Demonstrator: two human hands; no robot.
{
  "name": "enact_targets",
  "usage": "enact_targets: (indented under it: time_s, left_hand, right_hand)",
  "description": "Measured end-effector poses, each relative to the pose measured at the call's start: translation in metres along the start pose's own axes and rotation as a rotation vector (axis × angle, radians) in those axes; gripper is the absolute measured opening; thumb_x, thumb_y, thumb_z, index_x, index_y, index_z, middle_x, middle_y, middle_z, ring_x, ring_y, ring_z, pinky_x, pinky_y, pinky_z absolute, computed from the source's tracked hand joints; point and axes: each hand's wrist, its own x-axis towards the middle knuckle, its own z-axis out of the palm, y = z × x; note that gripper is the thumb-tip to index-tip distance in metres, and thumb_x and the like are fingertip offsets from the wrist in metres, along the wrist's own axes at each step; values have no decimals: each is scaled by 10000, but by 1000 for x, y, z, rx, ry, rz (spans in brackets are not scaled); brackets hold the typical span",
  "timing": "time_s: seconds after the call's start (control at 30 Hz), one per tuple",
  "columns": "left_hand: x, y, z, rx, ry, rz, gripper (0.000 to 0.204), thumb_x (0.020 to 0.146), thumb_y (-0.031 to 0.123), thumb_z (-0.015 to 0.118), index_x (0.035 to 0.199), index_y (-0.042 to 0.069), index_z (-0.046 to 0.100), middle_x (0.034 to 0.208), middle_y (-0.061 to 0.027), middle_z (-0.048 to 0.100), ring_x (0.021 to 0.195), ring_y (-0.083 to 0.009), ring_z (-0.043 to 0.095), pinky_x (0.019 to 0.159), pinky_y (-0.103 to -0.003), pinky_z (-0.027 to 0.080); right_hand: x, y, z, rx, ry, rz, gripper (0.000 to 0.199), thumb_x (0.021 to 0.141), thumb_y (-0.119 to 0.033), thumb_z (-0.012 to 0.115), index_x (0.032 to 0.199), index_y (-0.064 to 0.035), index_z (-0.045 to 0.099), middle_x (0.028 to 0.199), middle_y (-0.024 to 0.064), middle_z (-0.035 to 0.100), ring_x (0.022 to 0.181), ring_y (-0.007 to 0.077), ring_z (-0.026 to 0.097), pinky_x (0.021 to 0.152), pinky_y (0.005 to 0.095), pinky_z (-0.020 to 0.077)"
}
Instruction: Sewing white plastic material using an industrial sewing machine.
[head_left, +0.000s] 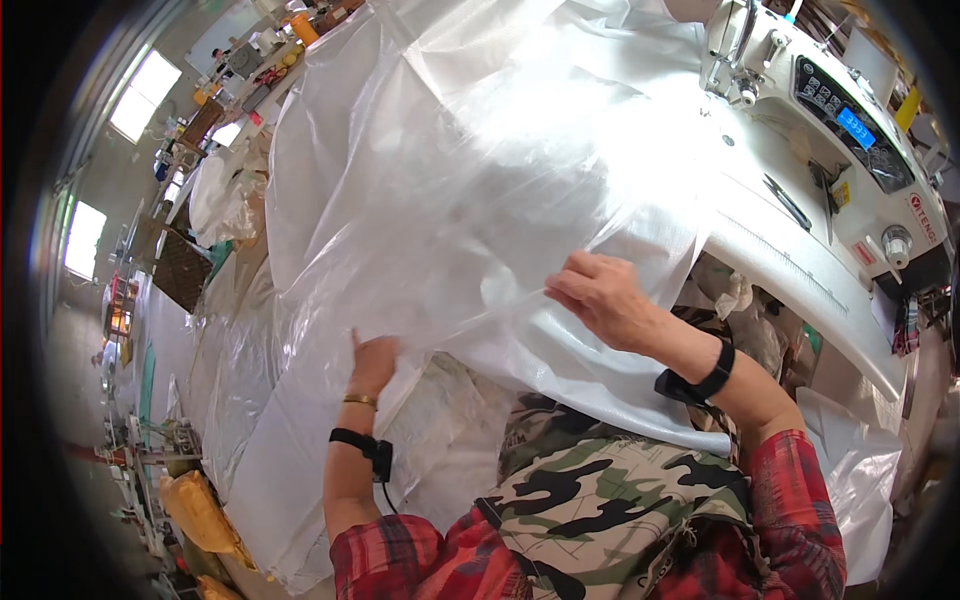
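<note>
A big sheet of clear plastic film [430, 230] spreads in front of me over white woven plastic fabric [590, 365]. My right hand [605, 300] is closed in a pinch on the film, above the fabric's near part. Lower and to the left, my left hand [375, 365] is closed on the film too, one finger pointing up; its other fingertips are partly hidden. Between the two hands the film is drawn into a slanting taut fold. The fabric's near edge hangs down over my camouflage-patterned apron [620, 510].
A white sewing machine [850, 130] with a lit control panel stands at the right; black snips [788, 202] lie on its bed. Crumpled plastic sheeting [235, 370] covers the left side. A cluttered bench [235, 95] is at the far left, a yellow-orange package [205, 515] at the lower left.
</note>
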Motion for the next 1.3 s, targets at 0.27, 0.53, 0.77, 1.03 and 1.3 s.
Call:
enact_targets:
  time_s: [0.27,0.53,0.77,1.03,1.3]
  left_hand:
    - [-136,-174,49,265,-430,-618,239,784,95,629,1003,96,725,1108,-143,704,1069,-312,670,880,-456,541]
    - [-99,-35,-67,77,-365,96,249,764,144,686,1004,74,689,992,-150,698,971,-345,661,835,-455,517]
    - [-20,168,-219,-763,48,511,238,883,62,663,1112,-4,655,1018,-169,695,909,-303,679,798,-363,526]
    - [57,261,-205,-1209,-291,536,538,922,137,670,1375,-38,439,1151,-137,649,901,-156,664,782,-277,541]
    - [54,264,-202,-1442,-555,331,376,903,106,659,1239,-10,536,788,-43,669,603,-55,573,475,-183,385]
  right_hand:
    - [-14,-9,-20,167,199,-122,111,853,-120,714,940,-81,658,864,48,610,710,222,595,620,351,466]
    - [-44,-16,-1,95,-83,-102,187,890,-139,611,1064,-70,620,945,61,572,770,202,606,700,339,483]
    - [-51,-38,-8,-21,-178,-193,236,855,-169,596,1057,-48,609,928,78,569,761,194,625,666,337,471]
    - [-45,-68,-19,-24,-246,-357,176,796,-193,622,916,-64,626,886,55,557,781,194,630,762,363,473]
    - [-59,-50,-34,205,-10,-451,149,894,-187,597,977,-68,634,1015,55,657,841,206,639,1003,455,454]
